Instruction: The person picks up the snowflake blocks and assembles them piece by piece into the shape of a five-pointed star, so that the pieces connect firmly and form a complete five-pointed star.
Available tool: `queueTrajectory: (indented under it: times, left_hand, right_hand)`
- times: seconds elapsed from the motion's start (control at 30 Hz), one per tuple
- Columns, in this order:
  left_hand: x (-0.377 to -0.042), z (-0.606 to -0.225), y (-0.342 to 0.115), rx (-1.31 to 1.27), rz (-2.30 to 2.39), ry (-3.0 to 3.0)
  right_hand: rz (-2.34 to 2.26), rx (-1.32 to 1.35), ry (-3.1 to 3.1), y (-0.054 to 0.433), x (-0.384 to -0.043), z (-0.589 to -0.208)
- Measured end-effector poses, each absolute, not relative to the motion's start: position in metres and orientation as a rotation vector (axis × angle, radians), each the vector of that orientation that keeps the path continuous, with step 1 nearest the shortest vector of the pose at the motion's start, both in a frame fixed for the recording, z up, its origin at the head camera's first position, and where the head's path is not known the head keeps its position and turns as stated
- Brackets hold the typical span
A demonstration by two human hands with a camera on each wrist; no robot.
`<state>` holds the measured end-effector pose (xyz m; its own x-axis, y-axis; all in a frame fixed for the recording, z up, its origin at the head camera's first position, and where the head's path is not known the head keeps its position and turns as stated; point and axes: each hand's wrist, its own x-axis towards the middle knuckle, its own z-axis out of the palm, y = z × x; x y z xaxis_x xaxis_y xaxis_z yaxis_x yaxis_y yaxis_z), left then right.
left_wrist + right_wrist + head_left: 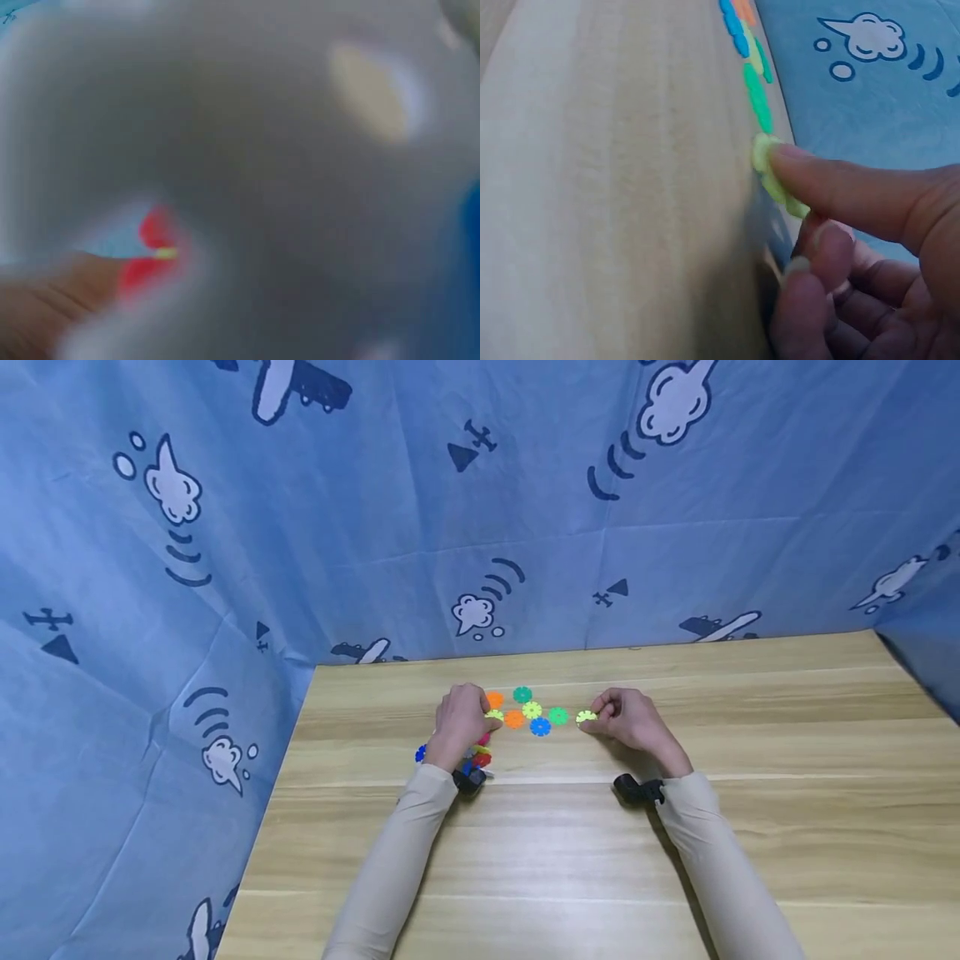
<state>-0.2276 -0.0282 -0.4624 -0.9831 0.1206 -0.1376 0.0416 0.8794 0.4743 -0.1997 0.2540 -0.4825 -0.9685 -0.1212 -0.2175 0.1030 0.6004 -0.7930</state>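
Note:
In the head view my right hand pinches a yellow-green notched plastic disc between thumb and fingers. The right wrist view shows that disc tilted under the thumb, just beyond a green disc. My left hand holds another yellow-green disc by its edge, thumb and forefinger on either side. Between the hands lie an orange disc, a yellow-green disc, a blue disc and a green disc. Most of the left wrist view is blocked by a blurred grey shape.
A dark green disc and an orange disc lie behind the row. Mixed coloured discs are heaped beside the left wrist, partly hidden by it. The wooden table meets a blue printed curtain at the back.

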Motion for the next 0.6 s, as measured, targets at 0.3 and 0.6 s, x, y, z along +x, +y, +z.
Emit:
queueTrajectory:
  times: [0.3, 0.6]
  left_hand:
    - [-0.222, -0.468, -0.029, 0.142, 0.819, 2.886]
    - [-0.218, -0.468, -0.031, 0.343, 0.813, 2.962]
  right_hand:
    - [-1.311, -0.014, 2.479, 0.257, -0.196, -0.476]
    - [-1.432, -0.105, 2.378, 0.255, -0.192, -0.465]
